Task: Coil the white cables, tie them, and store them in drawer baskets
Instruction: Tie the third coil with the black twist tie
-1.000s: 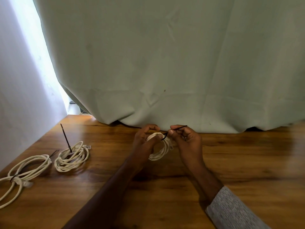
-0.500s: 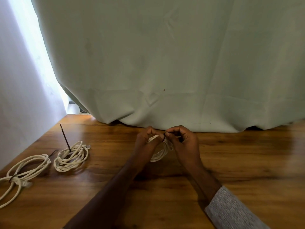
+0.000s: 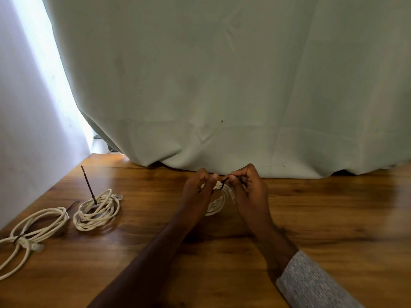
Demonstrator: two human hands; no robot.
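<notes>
I've got my left hand (image 3: 198,187) gripping the coil (image 3: 219,202) and my right hand (image 3: 249,187) pinching the black tie (image 3: 224,181), which may slip and let the loops spring apart.

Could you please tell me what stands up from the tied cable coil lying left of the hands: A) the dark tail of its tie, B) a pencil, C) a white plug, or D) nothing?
A: a thin dark tie tail rises from the tied cable coil.

The table (image 3: 322,218) is glossy varnished wood. The far curtain (image 3: 222,74) is matt cloth. The coiled cables (image 3: 95,210) at left look smooth, pale plastic.
</notes>
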